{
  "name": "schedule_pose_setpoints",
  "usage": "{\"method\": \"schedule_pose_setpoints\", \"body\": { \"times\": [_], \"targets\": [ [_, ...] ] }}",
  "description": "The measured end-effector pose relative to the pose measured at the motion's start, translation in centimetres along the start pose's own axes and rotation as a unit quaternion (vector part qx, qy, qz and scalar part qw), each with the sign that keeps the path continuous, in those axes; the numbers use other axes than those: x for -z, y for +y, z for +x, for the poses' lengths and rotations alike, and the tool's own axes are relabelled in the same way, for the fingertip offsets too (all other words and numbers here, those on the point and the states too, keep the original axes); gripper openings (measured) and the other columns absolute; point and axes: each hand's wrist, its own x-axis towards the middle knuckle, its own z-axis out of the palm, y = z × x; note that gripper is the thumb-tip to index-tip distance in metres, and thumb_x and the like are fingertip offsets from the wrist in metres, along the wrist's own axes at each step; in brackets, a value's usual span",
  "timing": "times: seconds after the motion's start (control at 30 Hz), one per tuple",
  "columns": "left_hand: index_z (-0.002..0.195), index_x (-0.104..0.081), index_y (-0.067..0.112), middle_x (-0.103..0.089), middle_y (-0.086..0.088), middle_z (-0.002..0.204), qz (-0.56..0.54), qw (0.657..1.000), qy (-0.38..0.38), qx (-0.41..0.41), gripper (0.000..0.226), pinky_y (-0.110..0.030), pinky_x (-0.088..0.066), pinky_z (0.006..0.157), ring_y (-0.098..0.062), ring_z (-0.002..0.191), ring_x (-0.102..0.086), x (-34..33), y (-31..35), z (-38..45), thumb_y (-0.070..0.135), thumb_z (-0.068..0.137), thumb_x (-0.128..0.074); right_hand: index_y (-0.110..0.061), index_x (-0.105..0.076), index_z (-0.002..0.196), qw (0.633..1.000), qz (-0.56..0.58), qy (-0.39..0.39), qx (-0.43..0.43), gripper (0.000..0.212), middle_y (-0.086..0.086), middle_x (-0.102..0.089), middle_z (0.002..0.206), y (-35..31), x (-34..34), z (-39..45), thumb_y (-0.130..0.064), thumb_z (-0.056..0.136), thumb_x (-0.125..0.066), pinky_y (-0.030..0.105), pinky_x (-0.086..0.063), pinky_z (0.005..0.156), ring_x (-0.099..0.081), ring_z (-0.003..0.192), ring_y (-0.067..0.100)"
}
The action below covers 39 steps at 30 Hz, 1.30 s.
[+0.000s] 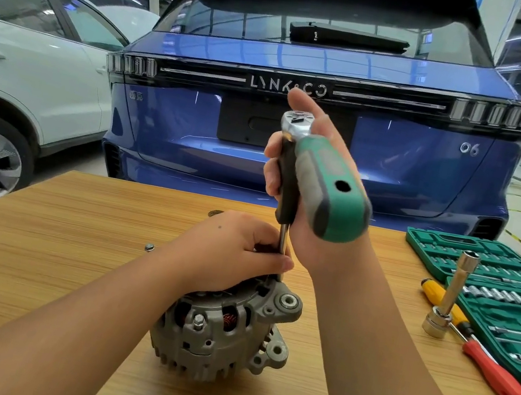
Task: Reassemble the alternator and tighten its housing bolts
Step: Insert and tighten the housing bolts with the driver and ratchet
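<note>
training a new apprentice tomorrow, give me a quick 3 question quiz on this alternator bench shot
1. True or false: the right hand holds the green ratchet by its head end, over a black-handled driver standing upright on the alternator.
2. Multiple choice: what is the left hand doing? A) resting flat on the table B) gripping the driver shaft just above the alternator C) reaching into the socket set
3. Fill in: to the right, the open green socket case lies beside a red-handled ____.

Key: 1 true; 2 B; 3 screwdriver
</note>
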Motion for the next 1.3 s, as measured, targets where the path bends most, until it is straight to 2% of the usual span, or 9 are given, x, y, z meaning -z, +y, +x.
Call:
{"method": "schedule_pose_setpoints", "body": {
  "times": [0.07, 0.2, 0.33, 0.47, 0.63, 0.87, 1.07, 1.13, 1.3],
  "targets": [
    [0.105, -0.073, 0.041, -0.069, 0.023, 0.094, -0.009, 1.000, -0.004, -0.002, 0.023, -0.021, -0.048, 0.072, 0.012, 0.090, -0.057, 0.1, 0.0, 0.1, 0.057, 0.094, -0.061, -0.016, -0.061, 0.108, 0.997, -0.045, 0.053, 0.043, 0.024, -0.001, -0.054, 0.073, 0.2, 0.0, -0.1, -0.032, 0.091, -0.067, 0.019, -0.039, 0.052, -0.045, 0.057, 0.011],
    [0.104, -0.072, 0.046, -0.068, 0.027, 0.092, -0.018, 1.000, -0.014, 0.007, 0.022, -0.020, -0.042, 0.069, 0.016, 0.092, -0.054, 0.1, 0.1, 0.1, 0.059, 0.092, -0.059, -0.009, -0.061, 0.089, 0.982, -0.117, 0.138, 0.054, 0.015, -0.004, -0.044, 0.062, 0.1, 0.7, 0.0, -0.020, 0.095, -0.069, 0.021, -0.032, 0.048, -0.034, 0.053, 0.010],
    [0.098, -0.072, 0.043, -0.067, 0.026, 0.092, -0.023, 1.000, -0.007, 0.005, 0.017, -0.021, -0.042, 0.069, 0.013, 0.089, -0.057, 0.1, 0.1, 0.2, 0.056, 0.093, -0.061, -0.020, -0.064, 0.110, 0.999, 0.005, 0.039, 0.000, 0.019, -0.001, -0.059, 0.077, -0.1, 1.1, 0.0, -0.012, 0.093, -0.063, 0.023, -0.045, 0.060, -0.051, 0.061, 0.011],
    [0.103, -0.073, 0.041, -0.071, 0.021, 0.094, -0.027, 0.999, -0.012, 0.013, 0.020, -0.022, -0.046, 0.073, 0.011, 0.089, -0.059, 0.2, 0.1, 0.1, 0.055, 0.094, -0.061, -0.027, -0.060, 0.119, 0.991, -0.072, 0.032, 0.106, 0.033, 0.001, -0.057, 0.081, 1.0, 0.6, 0.0, -0.002, 0.096, -0.058, 0.026, -0.042, 0.061, -0.049, 0.063, 0.015],
    [0.103, -0.073, 0.041, -0.071, 0.020, 0.093, -0.022, 0.999, -0.016, 0.018, 0.021, -0.024, -0.048, 0.074, 0.009, 0.087, -0.060, 0.2, 0.4, 0.0, 0.055, 0.095, -0.060, -0.028, -0.061, 0.125, 0.990, -0.077, 0.036, 0.110, 0.039, 0.002, -0.054, 0.076, 1.4, 0.7, 0.1, -0.006, 0.092, -0.058, 0.027, -0.040, 0.060, -0.045, 0.064, 0.018],
    [0.099, -0.073, 0.038, -0.070, 0.017, 0.091, -0.018, 1.000, -0.010, 0.015, 0.021, -0.023, -0.045, 0.070, 0.009, 0.088, -0.057, 0.2, 0.4, 0.0, 0.054, 0.094, -0.061, -0.014, -0.057, 0.126, 0.997, 0.073, -0.022, 0.031, 0.045, 0.011, -0.062, 0.083, 0.6, 1.3, 0.1, -0.039, 0.104, -0.026, 0.033, -0.034, 0.062, -0.044, 0.065, 0.024],
    [0.103, -0.073, 0.043, -0.069, 0.023, 0.092, -0.019, 1.000, -0.013, 0.008, 0.022, -0.022, -0.044, 0.071, 0.011, 0.090, -0.057, 0.1, 0.3, 0.0, 0.057, 0.093, -0.059, -0.012, -0.061, 0.087, 0.984, -0.086, 0.142, 0.058, 0.017, 0.000, -0.046, 0.065, 0.1, 0.4, -0.1, -0.026, 0.095, -0.069, 0.024, -0.030, 0.048, -0.034, 0.053, 0.015],
    [0.104, -0.073, 0.043, -0.069, 0.024, 0.093, -0.028, 1.000, -0.014, 0.006, 0.022, -0.022, -0.044, 0.072, 0.011, 0.091, -0.058, 0.1, 0.3, 0.0, 0.057, 0.092, -0.060, -0.008, -0.061, 0.088, 0.977, -0.110, 0.175, 0.058, 0.018, -0.001, -0.043, 0.063, 0.3, 0.5, -0.3, -0.021, 0.093, -0.072, 0.023, -0.030, 0.047, -0.032, 0.053, 0.014],
    [0.100, -0.071, 0.043, -0.066, 0.028, 0.096, -0.033, 0.999, -0.012, 0.014, 0.017, -0.020, -0.042, 0.069, 0.013, 0.090, -0.057, 0.2, 0.3, 0.1, 0.055, 0.093, -0.061, -0.022, -0.062, 0.113, 0.994, -0.056, 0.084, 0.031, 0.020, -0.007, -0.055, 0.072, 0.1, 0.7, 0.0, -0.011, 0.097, -0.064, 0.021, -0.040, 0.056, -0.046, 0.057, 0.010]
  ]
}}
